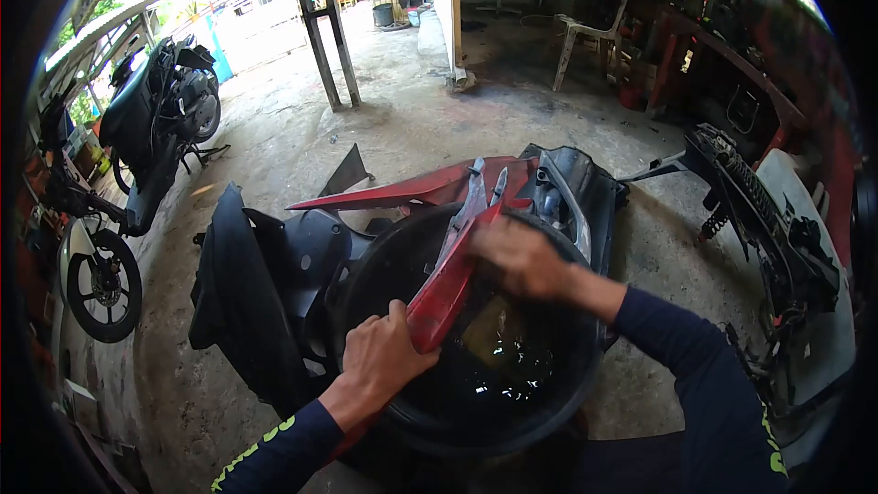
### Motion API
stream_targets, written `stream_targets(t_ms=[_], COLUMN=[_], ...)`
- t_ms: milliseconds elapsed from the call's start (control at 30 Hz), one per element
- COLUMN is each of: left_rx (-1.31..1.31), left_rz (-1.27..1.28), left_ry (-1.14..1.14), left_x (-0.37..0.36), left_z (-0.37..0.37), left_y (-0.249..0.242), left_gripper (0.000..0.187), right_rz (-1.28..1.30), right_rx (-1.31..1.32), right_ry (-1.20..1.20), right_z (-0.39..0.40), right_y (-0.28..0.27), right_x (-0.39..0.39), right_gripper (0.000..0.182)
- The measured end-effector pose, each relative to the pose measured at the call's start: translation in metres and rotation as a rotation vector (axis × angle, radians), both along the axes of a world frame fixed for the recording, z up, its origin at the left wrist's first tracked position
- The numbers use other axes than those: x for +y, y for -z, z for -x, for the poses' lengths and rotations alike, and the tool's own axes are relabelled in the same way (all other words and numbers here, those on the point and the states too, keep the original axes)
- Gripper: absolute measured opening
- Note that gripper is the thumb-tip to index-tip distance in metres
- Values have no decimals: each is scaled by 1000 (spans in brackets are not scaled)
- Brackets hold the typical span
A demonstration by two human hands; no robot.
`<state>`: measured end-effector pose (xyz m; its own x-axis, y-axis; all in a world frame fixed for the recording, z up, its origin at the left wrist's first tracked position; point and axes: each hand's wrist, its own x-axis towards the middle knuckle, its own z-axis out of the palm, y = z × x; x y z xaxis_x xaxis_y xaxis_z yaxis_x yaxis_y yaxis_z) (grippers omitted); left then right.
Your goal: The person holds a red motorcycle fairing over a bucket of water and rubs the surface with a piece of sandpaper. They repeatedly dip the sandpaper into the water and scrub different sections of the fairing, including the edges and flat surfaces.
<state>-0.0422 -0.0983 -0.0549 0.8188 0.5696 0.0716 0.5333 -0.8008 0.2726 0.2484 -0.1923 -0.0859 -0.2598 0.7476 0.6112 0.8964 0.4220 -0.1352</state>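
Nearest, a black basin [402, 421] of dark water sits on the concrete floor [402, 119]. A red fairing panel [448, 288] lies tilted across the basin, running from 7 o'clock up to 1 o'clock. The left hand [380, 357] has its fingers wrapped closed around the panel's lower end. The right hand [521, 256], blurred, presses on the panel's upper part; its grip cannot be told. Behind at 12 o'clock lie more red and black body panels [265, 284]. Far off at 10 o'clock stands a black motorcycle [155, 119].
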Motion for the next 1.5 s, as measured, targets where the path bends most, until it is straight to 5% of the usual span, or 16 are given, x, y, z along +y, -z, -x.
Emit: stream_targets(t_ms=[100, 233, 367, 500, 633, 833, 967, 1067, 1167, 1200, 1367, 1500], left_rx=[28, 29, 33, 37, 1, 24, 46, 38, 28, 26, 18, 5], left_rz=[-4, -10, 8, -19, -13, -12, 9, -2, -12, -15, -26, -21], left_ry=[-46, -2, -27, 25, 1, 25, -20, -11, 1, -5, 33, 8], left_x=[-1, 0, -2, -3, -1, 0, -1, 0, -2, -3, 3, 0], left_z=[-5, -2, -7, -1, 0, -2, -6, -2, -3, -4, -3, -1], left_y=[-9, -9, -12, -6, 0, -1, -15, -9, -10, -10, 1, -4], left_gripper=[63, 64, 64, 64, 71, 71, 64, 64, 63, 63, 70, 69], right_rz=[-44, -68, -13, -50, -16, -18, -69, -138, 68, -59, -22, -134], right_rx=[-43, -69, -28, -47, -14, -13, -42, -38, 126, 8, -8, 8], right_ry=[134, -59, 138, -95, 173, -136, 177, -78, 151, 201, -71, 172], right_z=[-24, 14, -28, 27, -33, 13, -10, 34, -19, -35, 15, -29], right_y=[-10, 4, -9, 16, -14, 9, -12, 6, -8, -17, 19, -22], right_x=[17, -2, 10, -15, 13, -9, 15, -7, 8, 16, -14, 15], right_gripper=[39, 33, 37, 44, 34, 47, 38, 34, 35, 37, 38, 33])
